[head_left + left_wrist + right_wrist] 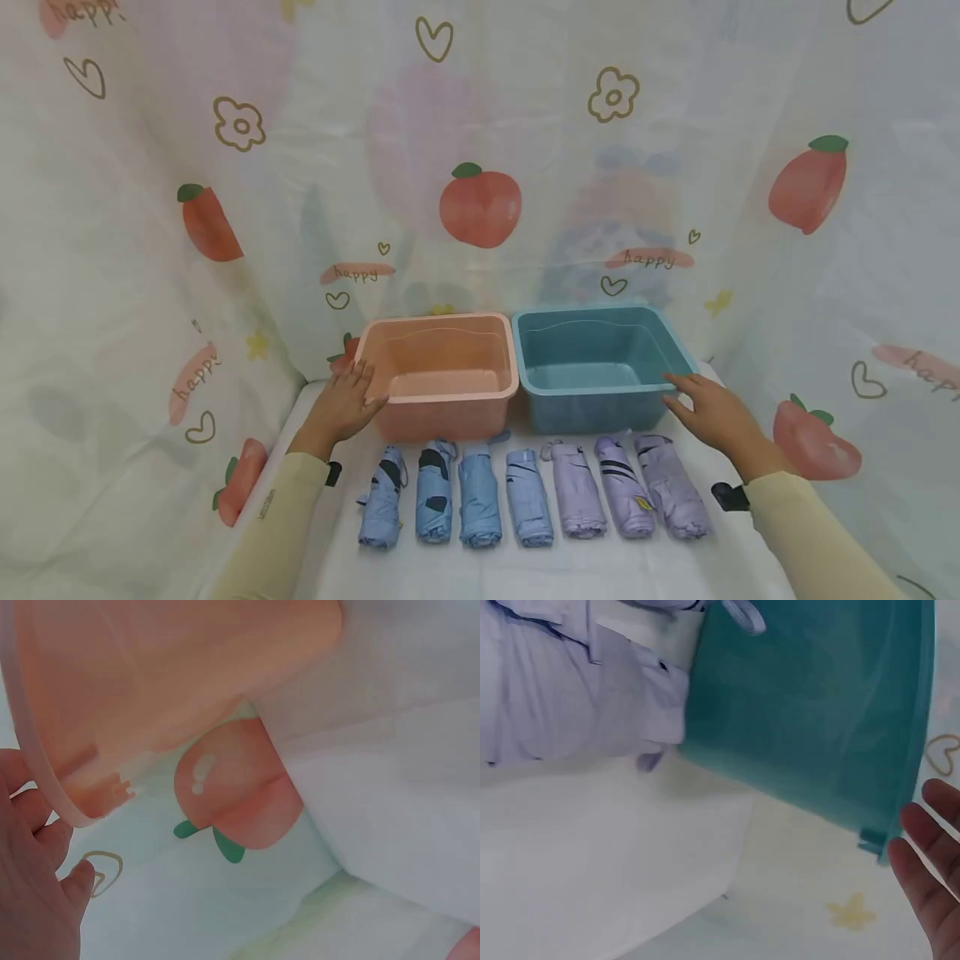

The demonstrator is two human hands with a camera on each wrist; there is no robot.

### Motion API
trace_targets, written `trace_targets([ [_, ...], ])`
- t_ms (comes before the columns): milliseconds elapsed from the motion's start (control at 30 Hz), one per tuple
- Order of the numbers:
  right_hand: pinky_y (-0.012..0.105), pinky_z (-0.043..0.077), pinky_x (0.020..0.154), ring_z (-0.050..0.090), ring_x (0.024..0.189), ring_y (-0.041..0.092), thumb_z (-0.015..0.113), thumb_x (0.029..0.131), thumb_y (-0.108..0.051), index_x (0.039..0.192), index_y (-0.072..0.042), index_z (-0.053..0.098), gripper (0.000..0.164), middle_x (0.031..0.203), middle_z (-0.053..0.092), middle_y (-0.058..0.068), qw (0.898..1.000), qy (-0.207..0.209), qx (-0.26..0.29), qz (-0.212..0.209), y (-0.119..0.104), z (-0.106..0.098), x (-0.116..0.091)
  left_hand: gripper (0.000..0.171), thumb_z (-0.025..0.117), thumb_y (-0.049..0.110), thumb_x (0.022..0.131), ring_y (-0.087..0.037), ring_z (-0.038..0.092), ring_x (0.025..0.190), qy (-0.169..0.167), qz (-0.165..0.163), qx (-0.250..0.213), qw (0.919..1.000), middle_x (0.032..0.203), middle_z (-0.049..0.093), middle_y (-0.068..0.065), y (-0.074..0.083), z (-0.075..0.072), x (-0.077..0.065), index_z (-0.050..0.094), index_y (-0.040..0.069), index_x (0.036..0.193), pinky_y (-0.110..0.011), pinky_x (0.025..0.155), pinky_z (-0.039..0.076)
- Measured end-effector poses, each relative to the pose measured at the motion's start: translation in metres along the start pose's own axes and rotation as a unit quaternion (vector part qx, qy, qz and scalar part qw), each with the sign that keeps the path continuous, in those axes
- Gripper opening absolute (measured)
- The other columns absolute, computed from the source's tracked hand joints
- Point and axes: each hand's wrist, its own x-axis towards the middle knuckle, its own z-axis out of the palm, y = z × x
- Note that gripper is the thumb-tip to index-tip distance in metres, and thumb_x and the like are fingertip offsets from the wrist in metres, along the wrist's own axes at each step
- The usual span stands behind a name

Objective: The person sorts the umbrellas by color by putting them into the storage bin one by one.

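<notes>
My left hand (343,406) is at the left end of an orange plastic bin (450,421); in the left wrist view the fingers of that hand (34,855) lie along the bin's rim (41,765), loosely extended. My right hand (712,414) is by the right front corner of a teal bin (600,412). Its fingertips are close to the rim in the right wrist view, where the hand (934,862) is partly cut off; contact is unclear. In front of the bins lie several folded blue umbrellas (480,500) and three purple umbrellas (577,496) in a row.
Both bins stand side by side on a white-covered table (450,575), with no contents visible. A patterned curtain (480,100) surrounds the back and sides. Dark straps (729,497) sit at the wrists.
</notes>
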Motion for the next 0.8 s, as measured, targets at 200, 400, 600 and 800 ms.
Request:
trace_targets([
  [200, 0.057, 0.050, 0.075, 0.061, 0.090, 0.037, 0.060, 0.097, -0.030, 0.125, 0.002, 0.060, 0.043, 0.102, 0.065, 0.018, 0.997, -0.028, 0.042, 0.049, 0.008, 0.006, -0.025, 0.082, 0.038, 0.056, 0.099, -0.041, 0.018, 0.143, -0.010, 0.006, 0.010, 0.9999, 0.155, 0.023, -0.025, -0.006, -0.004, 0.010, 0.027, -0.008, 0.149, -0.057, 0.112, 0.017],
  [400, 0.055, 0.051, 0.073, 0.062, 0.089, 0.035, 0.062, 0.095, -0.032, 0.126, 0.002, 0.060, 0.046, 0.100, 0.065, 0.017, 0.987, -0.117, 0.060, 0.093, 0.019, 0.024, -0.048, 0.083, 0.038, 0.055, 0.100, -0.041, 0.018, 0.143, -0.013, -0.003, 0.003, 0.9999, 0.155, 0.023, -0.026, -0.016, -0.001, 0.013, 0.026, -0.012, 0.148, -0.055, 0.113, 0.014],
  [600, 0.066, 0.043, 0.085, 0.051, 0.110, 0.056, 0.064, 0.092, -0.039, 0.138, 0.002, 0.049, 0.064, 0.119, 0.056, 0.035, 0.953, -0.241, 0.113, 0.144, 0.023, 0.042, -0.057, 0.096, 0.034, 0.065, 0.095, -0.043, 0.016, 0.143, -0.026, -0.016, -0.006, 0.9995, 0.154, 0.019, -0.030, -0.027, 0.004, 0.013, 0.022, -0.015, 0.147, -0.055, 0.114, 0.012],
  [800, 0.065, 0.045, 0.084, 0.038, 0.122, 0.061, 0.066, 0.091, -0.023, 0.145, 0.000, 0.040, 0.065, 0.137, 0.037, 0.042, 0.901, -0.296, 0.256, 0.186, 0.025, 0.058, -0.059, 0.097, 0.035, 0.066, 0.094, -0.042, 0.014, 0.144, -0.030, -0.023, -0.011, 0.9992, 0.156, 0.015, -0.027, -0.028, 0.004, 0.023, 0.019, -0.012, 0.149, -0.054, 0.114, 0.011],
])
